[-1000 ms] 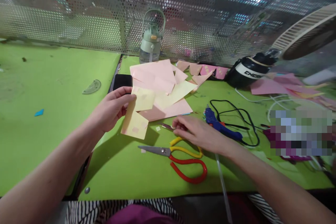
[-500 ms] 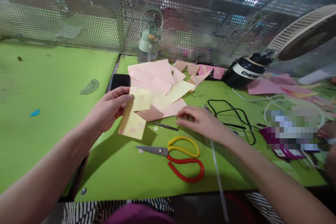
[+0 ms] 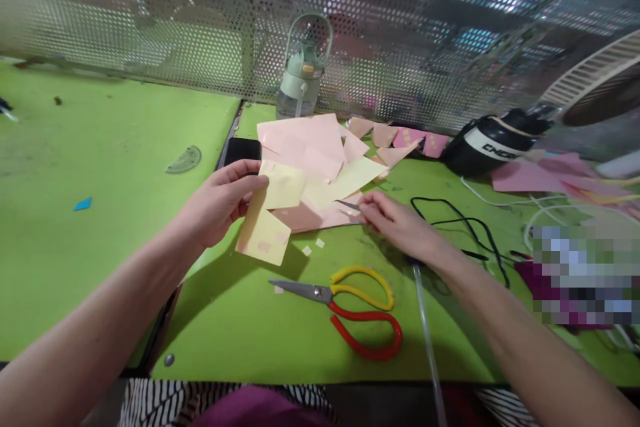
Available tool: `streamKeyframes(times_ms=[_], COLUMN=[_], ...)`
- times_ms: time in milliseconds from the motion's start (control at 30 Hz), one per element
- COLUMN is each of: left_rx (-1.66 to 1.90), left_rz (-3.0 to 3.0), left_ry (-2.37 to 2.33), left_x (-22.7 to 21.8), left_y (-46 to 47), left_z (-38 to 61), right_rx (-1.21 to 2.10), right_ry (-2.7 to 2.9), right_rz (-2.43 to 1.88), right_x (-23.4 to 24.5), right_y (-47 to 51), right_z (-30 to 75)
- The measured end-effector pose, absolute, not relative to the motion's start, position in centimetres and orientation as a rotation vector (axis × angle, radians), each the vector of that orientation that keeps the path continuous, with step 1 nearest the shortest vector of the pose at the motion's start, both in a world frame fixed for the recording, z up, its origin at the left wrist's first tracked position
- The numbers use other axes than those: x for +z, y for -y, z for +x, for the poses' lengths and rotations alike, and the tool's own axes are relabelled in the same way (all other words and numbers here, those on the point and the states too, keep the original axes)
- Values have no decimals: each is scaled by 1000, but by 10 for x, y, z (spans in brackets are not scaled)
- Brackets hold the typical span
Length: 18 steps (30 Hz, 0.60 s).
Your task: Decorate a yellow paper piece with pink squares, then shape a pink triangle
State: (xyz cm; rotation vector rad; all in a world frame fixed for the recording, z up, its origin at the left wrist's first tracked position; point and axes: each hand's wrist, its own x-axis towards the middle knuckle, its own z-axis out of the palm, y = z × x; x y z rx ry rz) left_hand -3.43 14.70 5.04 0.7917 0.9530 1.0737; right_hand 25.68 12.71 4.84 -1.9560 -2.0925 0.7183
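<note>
My left hand (image 3: 217, 203) pinches a pale yellow cut paper (image 3: 281, 188) by its upper left edge, thumb on top. The paper has a notch in its side and a small pinkish square on its lower part. In my right hand (image 3: 393, 219) are slim dark tweezers (image 3: 347, 205), their tip pointing left over the pink and yellow sheets (image 3: 303, 141). Small paper bits (image 3: 307, 251) lie on the table below the sheets. Nearer to me rest scissors (image 3: 318, 293) with one yellow and one red handle, blades together and pointing left.
Behind the papers stands a green water bottle (image 3: 298, 83) against a perforated metal screen (image 3: 175, 33). A black phone-like slab (image 3: 243, 150) lies left of the sheets. To the right are a black cable (image 3: 463, 217), a clear tube (image 3: 427, 340), a dark bottle (image 3: 483, 145) and a fan (image 3: 600, 83).
My right hand has picked the tweezers up off the table and raised them to the paper sheets. My left hand still holds the yellow paper. The view has shifted slightly left.
</note>
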Motion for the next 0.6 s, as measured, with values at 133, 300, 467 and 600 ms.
streamKeyframes(times_ms=[133,300,467,600], left_rx=[1088,1092,1077,1069], left_rz=[803,854,859,843], left_ry=[-954,-993,-983,-978], left_x=[51,51,50,48], left_y=[-147,-147,-146,-147], left_z=[-35,-35,-35,-36], right_rx=[562,487,448,490], right_ry=[2121,2323,2327,2203], right_rz=[-1987,-1949,-1996,-2077], right_x=[47,44,42,51], right_y=[-134,-121,-120,-122], right_z=[263,258,259,266])
